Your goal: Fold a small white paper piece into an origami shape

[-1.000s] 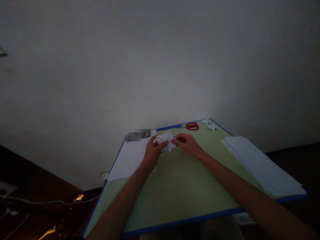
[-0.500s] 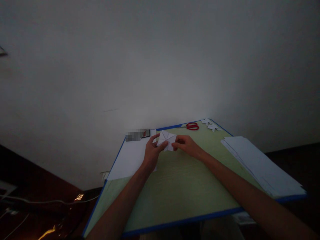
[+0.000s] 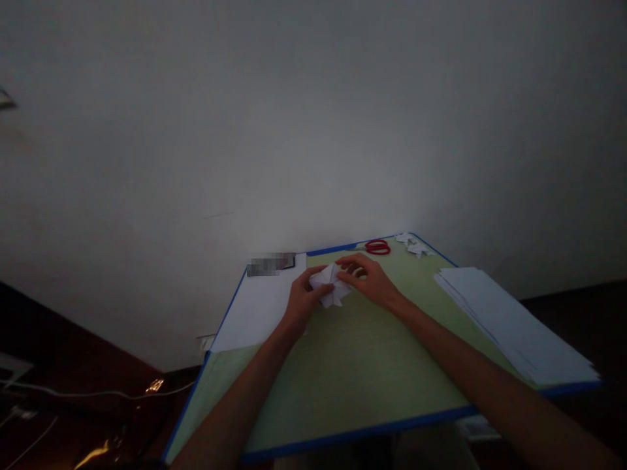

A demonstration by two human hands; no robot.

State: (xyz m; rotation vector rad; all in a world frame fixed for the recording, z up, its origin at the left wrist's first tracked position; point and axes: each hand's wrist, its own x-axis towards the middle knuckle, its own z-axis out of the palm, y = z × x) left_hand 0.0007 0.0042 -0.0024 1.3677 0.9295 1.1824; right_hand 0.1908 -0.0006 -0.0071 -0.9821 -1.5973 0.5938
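Observation:
A small piece of folded white paper (image 3: pixel 334 295), creased into points, is held between my two hands above the table. My left hand (image 3: pixel 302 295) grips its left side, thumb lying across the front and fingers behind. At its upper right, my right hand (image 3: pixel 367 277) pinches a fold between thumb and fingers. Part of the paper is hidden by my fingers.
The pale green table (image 3: pixel 362 378) has a blue edge. White sheets (image 3: pixel 255 307) lie at left under a partly blurred-out dark object (image 3: pixel 289 262). Red-handled scissors (image 3: pixel 377 247) and folded paper pieces (image 3: pixel 418 250) lie at the back; a paper stack (image 3: pixel 509 320) lies right.
The folded paper has turned and moved slightly down and right. My right hand has shifted from its right edge up to its upper right fold; my left hand keeps its hold.

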